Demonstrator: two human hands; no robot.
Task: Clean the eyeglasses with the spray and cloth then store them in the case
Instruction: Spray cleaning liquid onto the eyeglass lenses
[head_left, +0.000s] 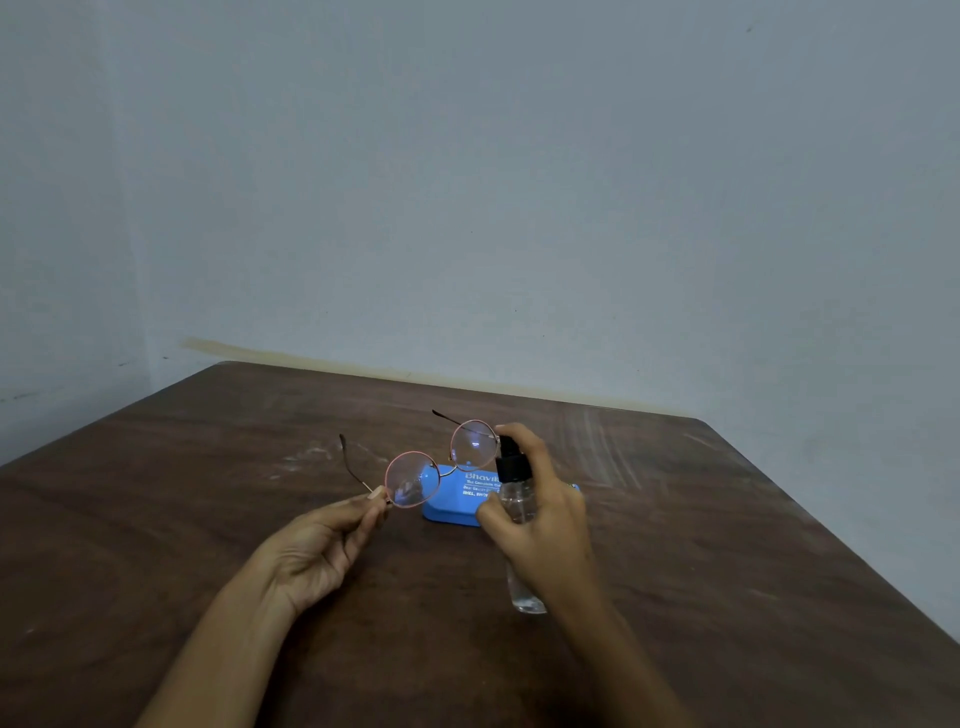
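Round eyeglasses (413, 478) with a thin pink frame hang in the air above the table, temples unfolded and pointing away from me. My left hand (317, 540) pinches the frame at the near lens hinge. My right hand (540, 514) grips a clear spray bottle (524, 597) with a black pump head (511, 460); the index finger lies on top of the pump, whose nozzle is close to the far lens. A blue glasses case (449, 506) with white lettering lies shut on the table behind both hands. No cloth is visible.
The dark brown wooden table (727, 545) stands against a pale grey wall, with its left and right edges in view. Faint white scuff marks (602, 447) streak its far right part.
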